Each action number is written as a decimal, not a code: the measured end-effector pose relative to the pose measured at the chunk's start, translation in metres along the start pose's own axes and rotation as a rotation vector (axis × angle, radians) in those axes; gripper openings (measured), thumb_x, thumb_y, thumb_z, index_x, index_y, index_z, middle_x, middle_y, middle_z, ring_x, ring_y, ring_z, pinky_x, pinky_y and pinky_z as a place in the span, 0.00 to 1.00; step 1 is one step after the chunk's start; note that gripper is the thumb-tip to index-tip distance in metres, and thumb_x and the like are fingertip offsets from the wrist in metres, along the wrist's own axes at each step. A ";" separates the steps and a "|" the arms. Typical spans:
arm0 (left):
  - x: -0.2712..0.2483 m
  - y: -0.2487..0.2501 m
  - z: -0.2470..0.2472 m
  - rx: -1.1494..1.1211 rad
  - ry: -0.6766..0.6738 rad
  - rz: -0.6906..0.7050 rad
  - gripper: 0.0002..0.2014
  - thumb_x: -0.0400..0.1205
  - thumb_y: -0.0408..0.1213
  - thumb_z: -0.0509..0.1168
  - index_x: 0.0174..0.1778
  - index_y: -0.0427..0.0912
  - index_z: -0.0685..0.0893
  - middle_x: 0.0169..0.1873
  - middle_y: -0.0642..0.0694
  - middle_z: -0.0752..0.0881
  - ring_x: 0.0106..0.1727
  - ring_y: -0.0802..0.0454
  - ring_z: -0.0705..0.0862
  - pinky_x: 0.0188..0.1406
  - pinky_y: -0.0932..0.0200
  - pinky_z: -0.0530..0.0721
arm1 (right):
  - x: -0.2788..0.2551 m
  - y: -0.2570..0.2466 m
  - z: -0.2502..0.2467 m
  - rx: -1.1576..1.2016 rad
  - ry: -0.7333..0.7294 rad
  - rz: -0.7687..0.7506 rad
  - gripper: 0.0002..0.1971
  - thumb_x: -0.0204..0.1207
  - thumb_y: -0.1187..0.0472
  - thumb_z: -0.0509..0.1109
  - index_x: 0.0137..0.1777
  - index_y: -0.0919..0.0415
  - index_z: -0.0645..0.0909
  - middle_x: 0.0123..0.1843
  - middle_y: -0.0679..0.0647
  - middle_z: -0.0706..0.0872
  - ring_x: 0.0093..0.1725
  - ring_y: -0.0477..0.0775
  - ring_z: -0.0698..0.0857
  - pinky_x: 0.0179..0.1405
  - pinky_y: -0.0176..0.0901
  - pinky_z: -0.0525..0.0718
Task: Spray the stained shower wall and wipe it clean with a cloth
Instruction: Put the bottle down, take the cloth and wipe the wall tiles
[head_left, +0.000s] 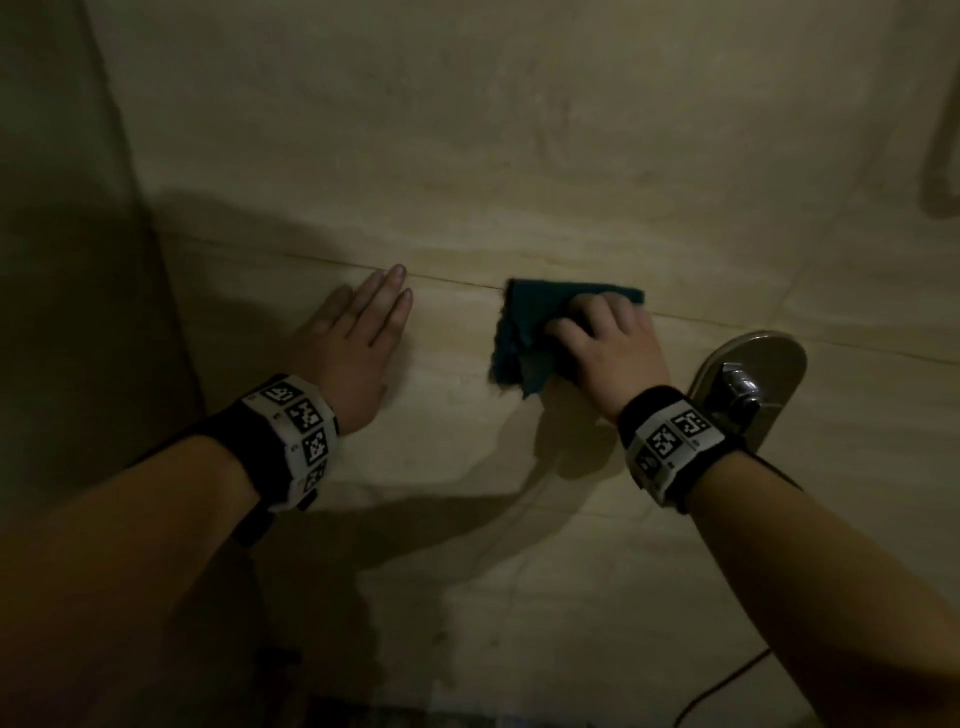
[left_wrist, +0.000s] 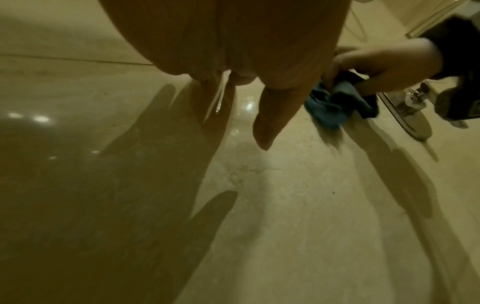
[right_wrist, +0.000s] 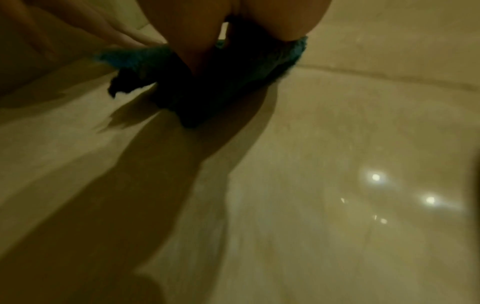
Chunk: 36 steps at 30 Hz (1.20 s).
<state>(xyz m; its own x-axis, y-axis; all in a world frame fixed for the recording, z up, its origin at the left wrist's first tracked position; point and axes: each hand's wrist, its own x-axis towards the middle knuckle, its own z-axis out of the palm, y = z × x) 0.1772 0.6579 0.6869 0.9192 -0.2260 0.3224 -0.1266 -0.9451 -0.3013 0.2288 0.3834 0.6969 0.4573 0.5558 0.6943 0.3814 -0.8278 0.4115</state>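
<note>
Beige shower wall (head_left: 519, 130): left hand (head_left: 353, 343) flat, fingers straight; right hand (head_left: 608, 348) clutches teal cloth (head_left: 519, 338) beside chrome valve plate (head_left: 769, 358); the wrist views alone show glare spots.

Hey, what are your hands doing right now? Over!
Left hand flat on beige tiled shower wall. Right hand gripping crumpled teal cloth against wall. Chrome shower handle close beside right wrist.

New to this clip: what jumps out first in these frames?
The dark teal cloth stands out most, bunched under the right hand and pressed against the beige shower wall near a tile seam. To its left, the left hand lies flat on the wall with straight fingers. Just right of the right wrist is a shiny oval metal shower control.
</note>
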 end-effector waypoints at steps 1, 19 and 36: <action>-0.002 0.001 -0.001 0.026 -0.055 -0.007 0.44 0.83 0.45 0.56 0.80 0.37 0.28 0.75 0.44 0.20 0.83 0.45 0.31 0.82 0.50 0.36 | 0.009 -0.001 -0.006 0.015 0.004 0.057 0.21 0.60 0.61 0.81 0.54 0.58 0.83 0.54 0.65 0.84 0.55 0.64 0.70 0.50 0.53 0.65; -0.028 -0.009 0.017 -0.004 -0.195 -0.073 0.38 0.84 0.38 0.52 0.80 0.34 0.31 0.79 0.41 0.24 0.84 0.49 0.37 0.83 0.56 0.41 | 0.054 -0.047 -0.015 0.112 -0.045 0.117 0.20 0.71 0.60 0.73 0.63 0.59 0.80 0.65 0.66 0.79 0.64 0.71 0.76 0.63 0.57 0.73; -0.039 -0.018 0.040 -0.287 -0.111 -0.121 0.38 0.84 0.31 0.54 0.83 0.45 0.36 0.80 0.54 0.27 0.84 0.42 0.48 0.81 0.55 0.55 | 0.045 -0.073 0.001 0.034 -0.096 -0.025 0.24 0.62 0.61 0.80 0.60 0.57 0.83 0.60 0.67 0.83 0.58 0.73 0.81 0.56 0.60 0.79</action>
<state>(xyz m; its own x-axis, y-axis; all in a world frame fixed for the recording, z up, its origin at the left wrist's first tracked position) 0.1589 0.6931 0.6436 0.9671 -0.0956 0.2357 -0.0992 -0.9951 0.0033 0.2225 0.4692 0.6977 0.5218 0.5820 0.6237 0.4199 -0.8116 0.4061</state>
